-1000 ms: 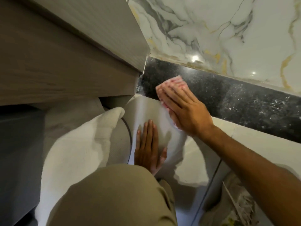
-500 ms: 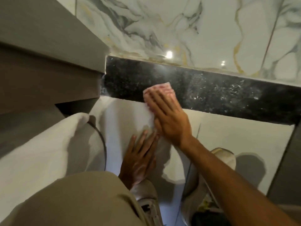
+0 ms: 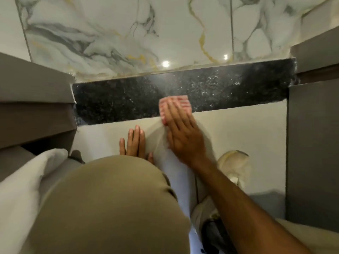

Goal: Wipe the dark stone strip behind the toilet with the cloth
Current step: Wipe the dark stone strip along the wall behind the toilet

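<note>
A right hand (image 3: pixel 183 136), fingers straight, is pressing the pink cloth (image 3: pixel 181 102) flat on the strip's (image 3: pixel 119 103) lower edge, right of centre, while the left hand (image 3: pixel 134 142) is resting flat, fingers straight, on pale tile (image 3: pixel 238 129) below.

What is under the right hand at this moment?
A pink striped cloth lies under the right hand, pressed flat on the dark stone strip near its lower edge. The hand covers much of the cloth, and the stone beneath the cloth cannot be seen.

cloth (image 3: pixel 180 103) on strip (image 3: pixel 128 99) (right of middle)
</note>
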